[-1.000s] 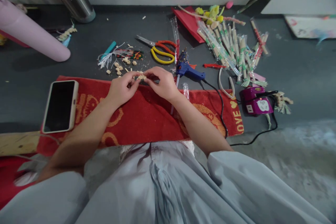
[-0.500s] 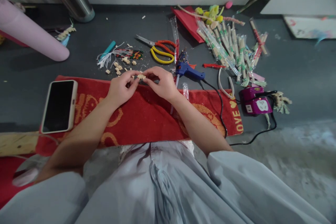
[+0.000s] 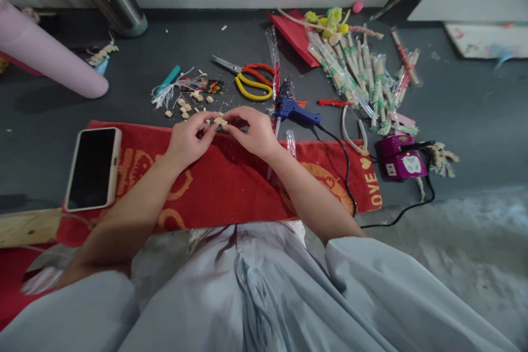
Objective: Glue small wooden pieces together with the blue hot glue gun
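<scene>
Fingers [image 3: 203,116], left hand [image 3: 190,138] and right hand [image 3: 256,132], pinch a pale knobbly piece [image 3: 221,121] left of the glue gun [image 3: 301,113]; likely light, fragile; I'd hold its edges.

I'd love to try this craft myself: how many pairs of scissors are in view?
1: the scissors lie on the table, beyond the right hand and left of the glue gun. Any others under the sticks or towel would be hidden.
</scene>
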`<state>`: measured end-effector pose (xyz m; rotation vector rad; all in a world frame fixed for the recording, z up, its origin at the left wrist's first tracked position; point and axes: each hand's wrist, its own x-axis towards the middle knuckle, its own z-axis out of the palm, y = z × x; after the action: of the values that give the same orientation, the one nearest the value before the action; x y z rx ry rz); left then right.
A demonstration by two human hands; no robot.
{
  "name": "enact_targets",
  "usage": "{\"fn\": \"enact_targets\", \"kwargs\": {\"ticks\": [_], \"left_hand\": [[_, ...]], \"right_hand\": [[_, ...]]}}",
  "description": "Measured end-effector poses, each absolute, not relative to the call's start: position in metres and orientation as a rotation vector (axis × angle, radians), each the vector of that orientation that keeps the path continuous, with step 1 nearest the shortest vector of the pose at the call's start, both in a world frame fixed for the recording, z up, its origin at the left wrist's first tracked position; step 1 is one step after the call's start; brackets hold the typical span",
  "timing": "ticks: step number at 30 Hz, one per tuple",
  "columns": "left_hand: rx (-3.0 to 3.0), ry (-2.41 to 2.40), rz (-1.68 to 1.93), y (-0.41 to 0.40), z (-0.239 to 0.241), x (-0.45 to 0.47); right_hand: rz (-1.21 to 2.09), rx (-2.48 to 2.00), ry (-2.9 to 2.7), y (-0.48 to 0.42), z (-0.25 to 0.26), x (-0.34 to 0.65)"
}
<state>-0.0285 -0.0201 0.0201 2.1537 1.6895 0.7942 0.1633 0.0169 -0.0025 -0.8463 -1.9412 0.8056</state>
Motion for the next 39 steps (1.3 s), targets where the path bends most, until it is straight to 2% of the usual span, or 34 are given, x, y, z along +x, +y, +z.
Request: {"fn": "enact_targets", "kwargs": {"ticks": [39], "left_hand": [[2.158, 1.658, 0.765, -0.0188, 0.0170, -0.0305]], "right_hand": [[0.756, -0.874, -1.984, 0.0174, -0.0022, 0.1646]]}}
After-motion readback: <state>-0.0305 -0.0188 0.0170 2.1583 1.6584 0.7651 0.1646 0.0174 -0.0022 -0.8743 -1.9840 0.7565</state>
